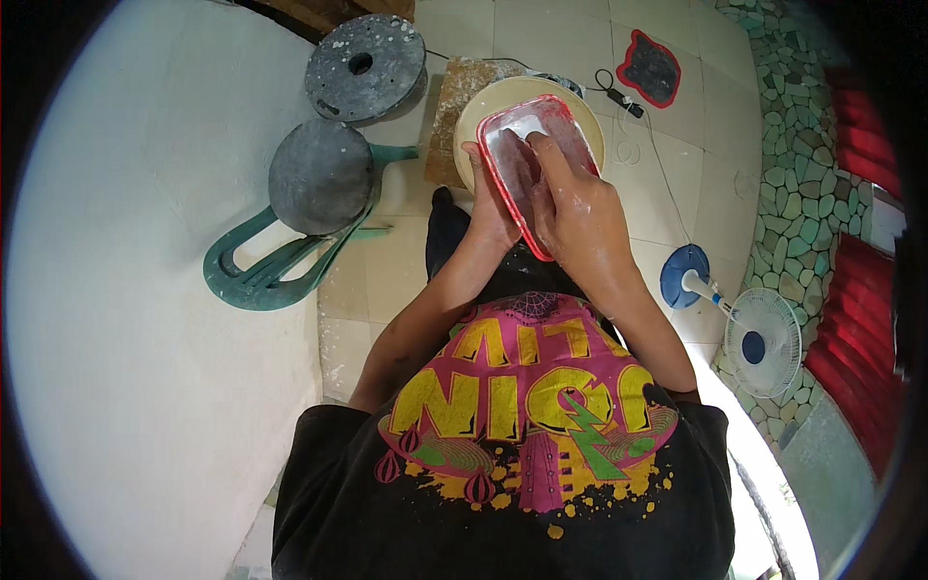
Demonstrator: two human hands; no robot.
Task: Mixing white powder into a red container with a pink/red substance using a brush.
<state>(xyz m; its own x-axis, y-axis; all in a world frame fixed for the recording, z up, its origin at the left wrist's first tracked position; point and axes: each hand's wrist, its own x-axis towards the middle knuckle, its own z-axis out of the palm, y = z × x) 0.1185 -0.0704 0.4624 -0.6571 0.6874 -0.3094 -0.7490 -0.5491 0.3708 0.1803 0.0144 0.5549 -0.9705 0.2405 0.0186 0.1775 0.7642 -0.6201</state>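
Note:
My left hand grips a rectangular red-rimmed plastic tub by its left side, thumb up along the wall. The tub is tilted, and a wet white coating shows on its inside. My right hand reaches in over the tub's right part with its fingers bent down inside. White smears mark the back of that hand. Its fingertips are partly hidden, so whatever they hold, if anything, cannot be made out. Beneath the tub is a round cream basin, mostly covered by tub and hands.
A spattered board lies by the basin. To the left are a green plastic chair bearing a round grey disc, and a large spattered disc. A fan, power strip with cable and red-edged mat are on the right.

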